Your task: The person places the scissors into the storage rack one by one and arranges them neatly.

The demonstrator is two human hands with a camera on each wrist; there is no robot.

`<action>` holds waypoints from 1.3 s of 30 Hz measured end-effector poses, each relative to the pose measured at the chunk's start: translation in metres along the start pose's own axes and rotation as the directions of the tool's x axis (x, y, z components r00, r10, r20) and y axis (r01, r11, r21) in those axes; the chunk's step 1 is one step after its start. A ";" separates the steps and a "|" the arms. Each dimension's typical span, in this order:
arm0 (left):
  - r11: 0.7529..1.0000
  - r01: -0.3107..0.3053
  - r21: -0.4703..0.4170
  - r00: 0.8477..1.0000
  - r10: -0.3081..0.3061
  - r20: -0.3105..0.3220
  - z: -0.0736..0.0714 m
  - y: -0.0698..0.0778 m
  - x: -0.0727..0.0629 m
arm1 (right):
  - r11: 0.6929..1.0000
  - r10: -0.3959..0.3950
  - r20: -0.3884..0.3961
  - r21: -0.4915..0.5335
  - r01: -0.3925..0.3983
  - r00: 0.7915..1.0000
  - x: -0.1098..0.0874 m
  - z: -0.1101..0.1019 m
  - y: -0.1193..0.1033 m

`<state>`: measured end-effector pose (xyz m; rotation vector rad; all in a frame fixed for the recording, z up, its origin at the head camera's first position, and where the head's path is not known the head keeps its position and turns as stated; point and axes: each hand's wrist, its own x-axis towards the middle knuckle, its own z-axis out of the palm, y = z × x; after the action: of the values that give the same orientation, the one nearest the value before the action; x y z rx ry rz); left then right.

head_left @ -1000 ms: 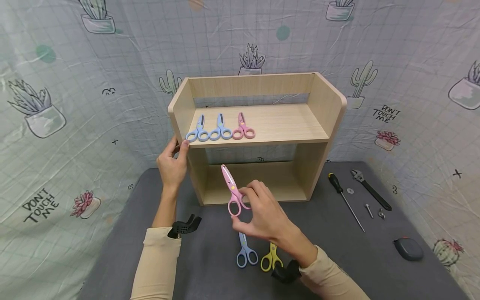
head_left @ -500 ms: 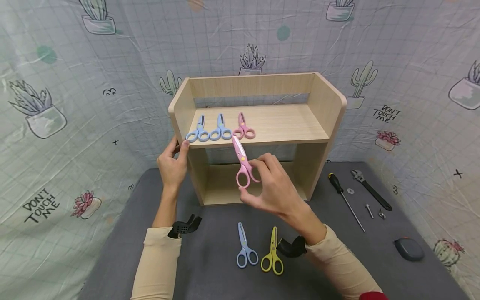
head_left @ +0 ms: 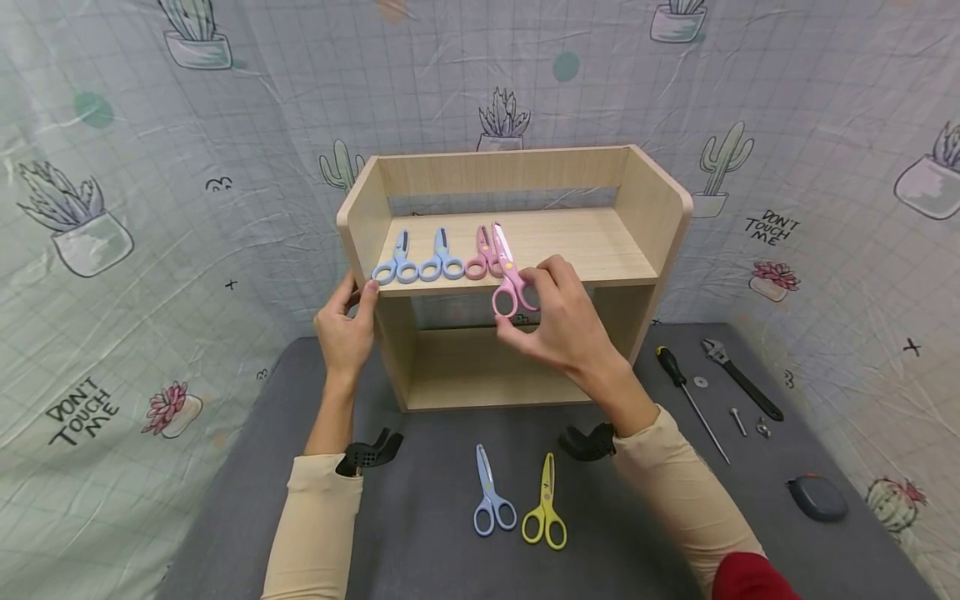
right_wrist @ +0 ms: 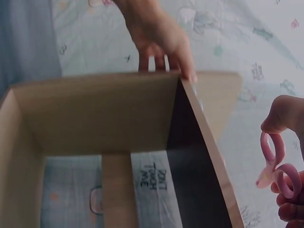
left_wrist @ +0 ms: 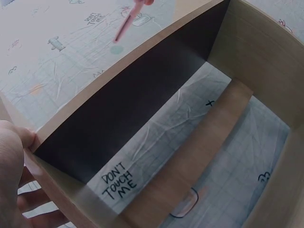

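Centre frame, the right hand (head_left: 564, 327) pinches pink scissors (head_left: 508, 265) by the handles, blades against the upper shelf (head_left: 592, 237). The left hand (head_left: 345, 333) grips its left edge. Sound placement likely requires lowering flat, clear of the neighbouring pink pair (head_left: 483, 247).

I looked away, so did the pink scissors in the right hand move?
Yes: the held pink scissors moved up and rightward in the head view, against the wooden shelf.
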<state>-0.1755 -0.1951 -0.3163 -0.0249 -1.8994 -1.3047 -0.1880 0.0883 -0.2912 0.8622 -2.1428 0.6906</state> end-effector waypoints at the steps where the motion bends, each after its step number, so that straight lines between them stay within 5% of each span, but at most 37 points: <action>1: 1.000 -0.001 0.000 1.000 0.001 -0.001 0.000 0.000 0.000 | 1.000 0.011 0.004 -0.001 -0.011 1.000 0.002 0.000 0.002; 16: 1.000 -0.001 -0.005 1.000 0.001 -0.003 0.000 -0.001 0.001 | 0.988 0.149 0.072 -0.058 -0.145 0.986 0.029 0.002 0.036; 27: 1.000 -0.007 -0.018 1.000 0.007 0.006 0.000 -0.001 0.000 | 0.955 0.252 0.175 -0.203 -0.216 0.952 0.041 0.007 0.049; 39: 1.000 0.000 -0.008 1.000 0.000 0.003 0.000 0.000 0.000 | 0.946 0.309 0.234 -0.177 -0.272 0.922 0.046 0.006 0.055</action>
<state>-0.1758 -0.1952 -0.3161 -0.0317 -1.8964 -1.3131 -0.2550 0.1023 -0.2707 0.5872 -2.5565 0.5862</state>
